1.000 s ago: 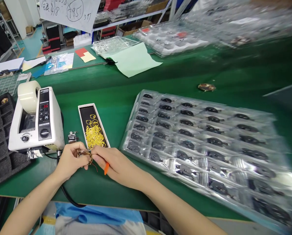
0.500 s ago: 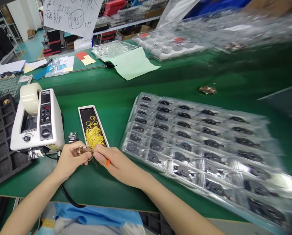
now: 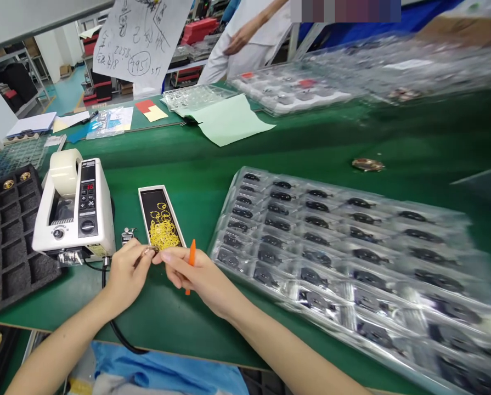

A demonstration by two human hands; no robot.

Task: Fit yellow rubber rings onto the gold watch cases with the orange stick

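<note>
My left hand (image 3: 124, 277) is closed, pinching a small round metallic piece (image 3: 150, 250) by its edge, now seen nearly edge-on. The fingertips of my right hand (image 3: 199, 277) meet the right side of that piece. An orange pointed stick (image 3: 192, 252) is held in my right hand and stands up past its fingers; what the thumb and forefinger pinch at the piece is too small to make out. Just beyond both hands, thin yellow rings (image 3: 163, 233) lie heaped in a white-rimmed box (image 3: 143, 211). A metal tally counter (image 3: 128, 235) stands behind my left hand.
A white tape dispenser (image 3: 89, 192) and a black foam tray (image 3: 15, 269) of gold-coloured parts stand left. Right lies a large clear tray (image 3: 245, 171) with dark parts, a loose metallic piece (image 3: 367, 164) behind it. A person's hand (image 3: 243, 38) shows across the bench.
My left hand has turned the round piece from face-up to nearly edge-on. The orange stick has swung more upright in my right hand. A person has come into view at the back.
</note>
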